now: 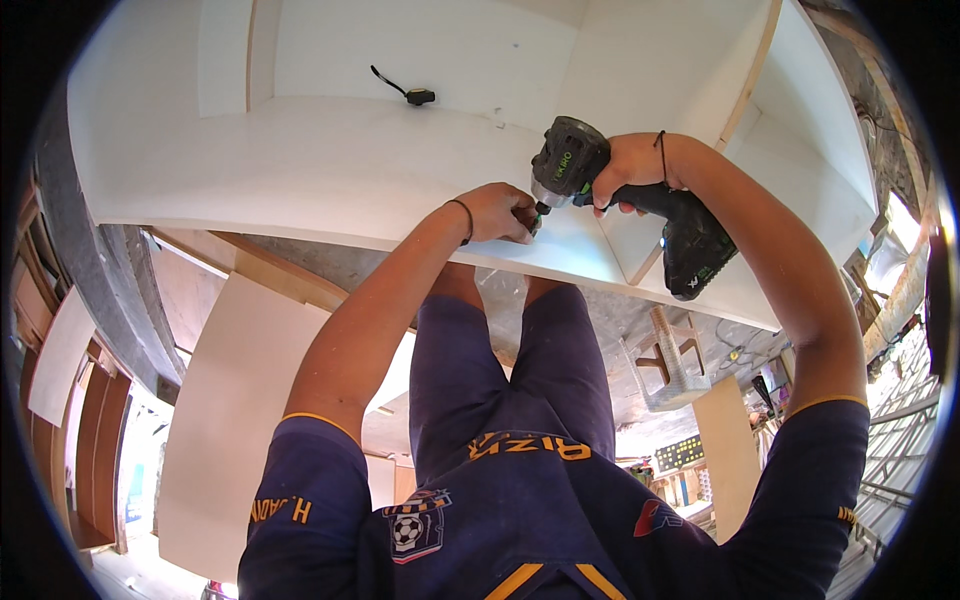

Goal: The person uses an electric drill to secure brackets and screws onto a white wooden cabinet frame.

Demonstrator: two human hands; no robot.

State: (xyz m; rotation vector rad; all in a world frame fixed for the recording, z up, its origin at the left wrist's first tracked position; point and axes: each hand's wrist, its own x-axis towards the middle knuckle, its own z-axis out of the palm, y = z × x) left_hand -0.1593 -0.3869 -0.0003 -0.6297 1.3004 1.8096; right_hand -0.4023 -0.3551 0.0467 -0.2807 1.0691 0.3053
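Note:
My right hand (640,172) is wrapped round the grip of a black cordless drill (572,160), its battery end pointing down and to the right. The drill's chuck points down-left toward my left hand (502,213). There my left fingers are pinched together at the tip of the drill bit (542,209); whatever small piece sits between them is too hidden to name. Both hands are over the white panel (330,170) of a large cabinet-like piece, close to its near edge. Light from the drill falls on the panel beside the bit.
A small black object with a strap (420,97) lies on the white panel farther back. Upright dividers (752,75) stand at right and back left. Below the near edge are a light plastic stool (668,360) and a large pale board (240,400) leaning at left.

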